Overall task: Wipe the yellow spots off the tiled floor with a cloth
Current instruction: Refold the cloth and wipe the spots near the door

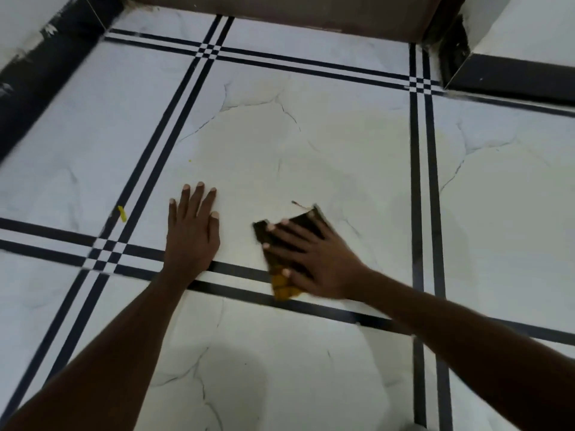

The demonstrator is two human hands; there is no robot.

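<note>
My right hand (306, 259) presses flat on a dark brown cloth (281, 241) with a yellow-stained lower end, lying on the white tiled floor (311, 144) at the centre. The cloth sits partly over a black floor stripe. My left hand (193, 231) rests flat on the tile to the cloth's left, fingers spread, holding nothing. A yellow smear (122, 213) lies on the floor to the left of my left hand, beside the double black stripes. A tiny yellow speck (189, 162) shows farther up on the centre tile.
Black double stripes (423, 181) cross the floor in a grid. A black skirting (46, 88) runs along the left wall. A dark threshold (280, 14) lies at the top, and a black-edged wall corner (497, 73) stands at the upper right.
</note>
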